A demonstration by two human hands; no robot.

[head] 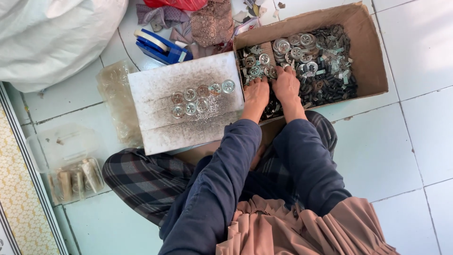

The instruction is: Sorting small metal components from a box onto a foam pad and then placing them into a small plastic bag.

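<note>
Sleeves of dark blue cloth ran forward from our lap toward the cardboard box [368, 52], which we take as the landmark. Our left hand [256, 94] lay at the near left corner of that box, palm down, fingers spread loosely onto the metal parts; we could not tell whether anything was pinched beneath it. Our right hand [285, 84] rested just beside it, fingers likewise apart and pressing into the heap of round metal washers [295, 49] and dark clips [330, 85] filling the box. Touching the box's left side lay a white board [155, 94] bearing two short rows of washers [200, 97]. Beyond the board, left of the box, sat a blue tape dispenser [160, 47].
</note>
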